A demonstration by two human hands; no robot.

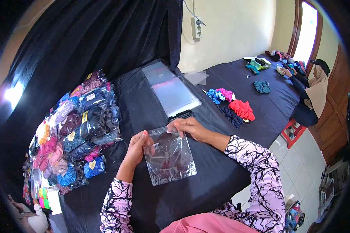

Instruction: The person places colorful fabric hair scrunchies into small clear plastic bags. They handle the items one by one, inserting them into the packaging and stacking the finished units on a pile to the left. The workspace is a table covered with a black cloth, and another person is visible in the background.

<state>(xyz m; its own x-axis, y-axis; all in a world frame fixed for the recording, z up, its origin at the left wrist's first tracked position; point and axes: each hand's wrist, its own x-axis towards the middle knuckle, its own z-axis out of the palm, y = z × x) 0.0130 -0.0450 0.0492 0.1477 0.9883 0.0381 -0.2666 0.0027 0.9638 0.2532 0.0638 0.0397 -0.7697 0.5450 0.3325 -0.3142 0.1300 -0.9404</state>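
Observation:
A clear plastic bag hangs between my two hands over the black-covered table, with no contents visible in it. My left hand pinches its upper left corner between thumb and fingers. At the upper right corner, my right hand grips the bag's edge. Just behind the right hand lies a small black object, partly hidden by the fingers. Past it is a stack of flat clear plastic bags. Several fabric scrunchies lie to the right, among them a red scrunchie and a blue scrunchie.
A large heap of bagged scrunchies covers the table's left side. Farther right are a dark green scrunchie, a teal stapler and an open box. One person sits at the far right end, another person at lower left.

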